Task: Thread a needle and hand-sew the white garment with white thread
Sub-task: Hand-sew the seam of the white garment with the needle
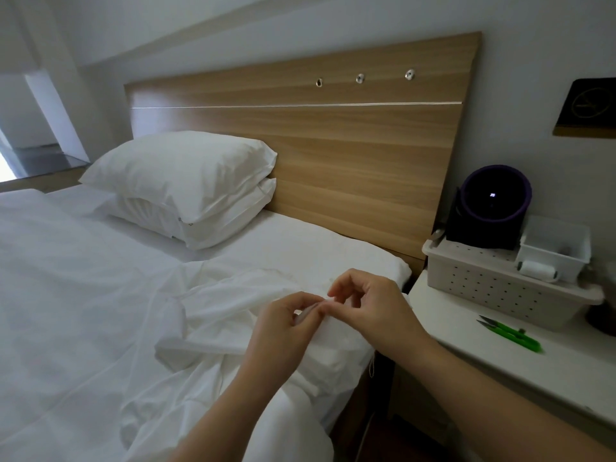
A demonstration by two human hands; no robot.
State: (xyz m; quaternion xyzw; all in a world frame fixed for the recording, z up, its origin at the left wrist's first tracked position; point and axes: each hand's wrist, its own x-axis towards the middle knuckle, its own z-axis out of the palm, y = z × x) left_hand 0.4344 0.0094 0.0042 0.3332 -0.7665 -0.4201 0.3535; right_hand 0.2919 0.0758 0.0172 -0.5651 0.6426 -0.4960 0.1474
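The white garment [233, 315] lies crumpled on the bed near its right edge. My left hand [286, 323] pinches a folded edge of the garment between thumb and fingers. Touching it from the right, my right hand [363, 303] has thumb and forefinger pressed together at the same spot; a needle there is too small to make out. A thin white thread [372, 366] dangles off the bed edge below my right wrist. A white thread spool [536, 271] lies on the basket on the nightstand.
Green thread snips [513, 335] lie on the white nightstand [500, 368]. A white perforated basket [493, 288] holds a small tray [555, 250] and a dark round device [491, 208]. Two pillows [186, 188] lean against the wooden headboard [333, 145].
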